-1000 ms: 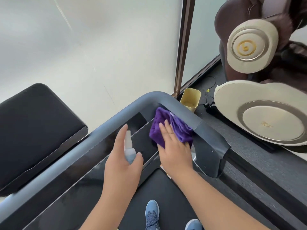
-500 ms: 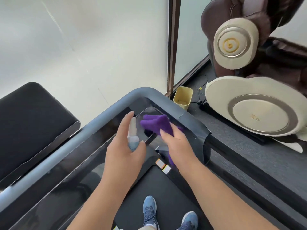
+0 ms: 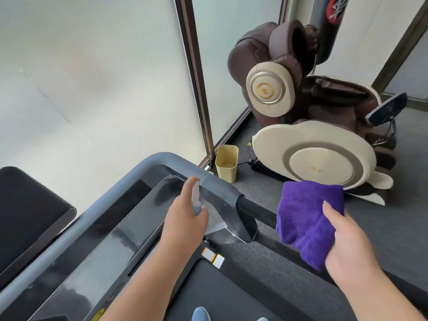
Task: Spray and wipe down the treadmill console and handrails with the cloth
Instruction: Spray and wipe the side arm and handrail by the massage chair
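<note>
Right hand [image 3: 354, 249] grips cloth [image 3: 305, 218] beside handrail [image 3: 261, 212]; left hand [image 3: 185, 223] clasps spray bottle [image 3: 196, 200].

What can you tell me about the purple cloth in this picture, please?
The purple cloth is a thick, fuzzy towel, apparently terry or microfibre, folded into a soft pad. The right hand pinches its lower right part, thumb on top, holding it in the air beside the black handrail, apparently not touching the treadmill.

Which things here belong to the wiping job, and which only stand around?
For the job:
spray bottle in the left hand
purple cloth in the right hand
treadmill console
handrail

Standing around:
yellow bin
massage chair
</note>
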